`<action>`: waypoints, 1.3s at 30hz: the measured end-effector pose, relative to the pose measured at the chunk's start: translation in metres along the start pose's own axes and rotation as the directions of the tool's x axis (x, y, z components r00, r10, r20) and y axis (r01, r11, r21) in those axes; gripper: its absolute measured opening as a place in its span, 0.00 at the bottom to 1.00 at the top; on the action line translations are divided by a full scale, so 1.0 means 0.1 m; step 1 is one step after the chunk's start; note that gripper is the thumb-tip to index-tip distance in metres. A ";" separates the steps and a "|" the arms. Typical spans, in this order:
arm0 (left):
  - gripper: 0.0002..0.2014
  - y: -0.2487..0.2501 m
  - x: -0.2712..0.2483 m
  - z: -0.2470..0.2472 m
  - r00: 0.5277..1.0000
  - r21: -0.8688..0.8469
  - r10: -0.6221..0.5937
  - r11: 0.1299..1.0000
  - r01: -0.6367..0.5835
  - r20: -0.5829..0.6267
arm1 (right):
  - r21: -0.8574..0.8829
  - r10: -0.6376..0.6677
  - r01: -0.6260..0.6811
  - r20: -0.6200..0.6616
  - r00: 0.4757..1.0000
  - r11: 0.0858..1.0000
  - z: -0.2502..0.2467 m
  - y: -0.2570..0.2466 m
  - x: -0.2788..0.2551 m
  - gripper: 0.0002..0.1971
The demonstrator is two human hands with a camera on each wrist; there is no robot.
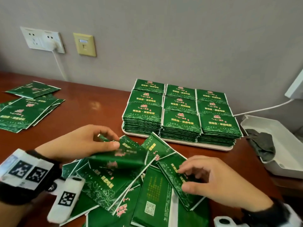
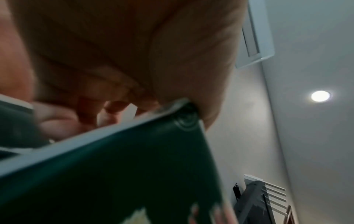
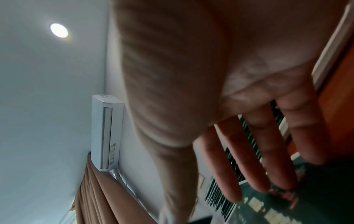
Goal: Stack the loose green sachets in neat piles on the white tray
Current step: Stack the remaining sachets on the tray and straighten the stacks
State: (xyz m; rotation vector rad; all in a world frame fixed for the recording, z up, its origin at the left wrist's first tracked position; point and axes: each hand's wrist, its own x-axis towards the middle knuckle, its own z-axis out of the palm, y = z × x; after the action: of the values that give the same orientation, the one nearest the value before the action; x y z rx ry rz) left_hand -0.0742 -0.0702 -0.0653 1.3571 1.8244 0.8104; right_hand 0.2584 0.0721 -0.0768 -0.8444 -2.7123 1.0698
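A white tray (image 1: pixel 178 142) at the back of the brown table carries several neat piles of green sachets (image 1: pixel 180 112). In front of it lies a loose heap of green sachets (image 1: pixel 147 194). My left hand (image 1: pixel 114 140) pinches a small bundle of sachets (image 1: pixel 124 159) between thumb and fingers, lifted above the heap. The left wrist view shows that bundle (image 2: pixel 114 174) close up under my left hand (image 2: pixel 107 115). My right hand (image 1: pixel 183 178) rests its fingertips and thumb on a tilted sachet (image 1: pixel 172 176) at the heap's right side. In the right wrist view my fingers (image 3: pixel 254 151) lie nearly straight.
More loose sachets (image 1: pixel 27 108) lie spread at the table's far left. A white bin (image 1: pixel 282 163) with a dark cloth (image 1: pixel 260 145) stands at the right edge. Wall sockets (image 1: pixel 42 40) and a white cable (image 1: pixel 262 107) are behind.
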 end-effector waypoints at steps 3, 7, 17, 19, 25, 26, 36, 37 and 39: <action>0.39 -0.03 -0.02 -0.01 1.000 0.360 0.005 0.933 -0.001 -0.010 | -0.017 0.013 -0.014 -0.039 0.999 1.000 0.04 0.05 0.04 0.17; 0.36 0.15 -0.14 0.06 0.990 0.432 0.114 0.891 -0.136 0.078 | -0.053 0.125 -0.130 -0.085 0.989 0.990 0.10 0.08 0.08 0.24; 0.49 0.18 -0.14 0.25 0.955 0.639 -0.110 0.763 -0.096 0.275 | 0.117 0.174 -0.171 -0.017 0.985 0.978 0.15 0.05 0.17 0.55; 0.46 0.18 -0.13 0.26 0.957 0.647 -0.129 0.759 -0.073 0.259 | 0.219 0.157 -0.156 0.013 0.988 0.963 0.15 0.01 0.17 0.52; 0.32 0.16 -0.09 0.30 0.982 0.418 0.014 0.904 -0.092 0.186 | 0.408 0.136 -0.070 -0.136 0.981 0.910 0.20 0.01 0.19 0.20; 0.27 0.17 -0.10 0.30 0.984 0.355 0.066 0.927 -0.122 0.166 | 0.463 0.140 -0.046 -0.171 0.975 0.885 0.19 0.00 0.18 0.18; 0.28 0.11 0.00 0.17 0.999 -0.464 0.034 0.886 -0.013 0.036 | 0.682 0.268 -0.010 -0.275 0.923 0.731 0.06 0.00 0.14 0.24; 0.31 0.11 -0.01 0.17 0.998 -0.481 0.031 0.877 -0.001 0.053 | 0.637 0.261 -0.032 -0.270 0.927 0.770 0.06 0.01 0.14 0.22; 0.36 0.08 0.03 0.15 0.999 -0.407 0.036 0.913 -0.023 0.025 | 0.482 0.224 -0.086 -0.235 0.946 0.872 0.05 0.03 0.14 0.19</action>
State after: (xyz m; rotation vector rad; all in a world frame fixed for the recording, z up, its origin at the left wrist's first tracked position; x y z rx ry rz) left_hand -0.0585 -0.0644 -0.0676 1.1193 1.5034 1.1069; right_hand 0.2468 0.0778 -0.0840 -1.0410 -2.0485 1.4274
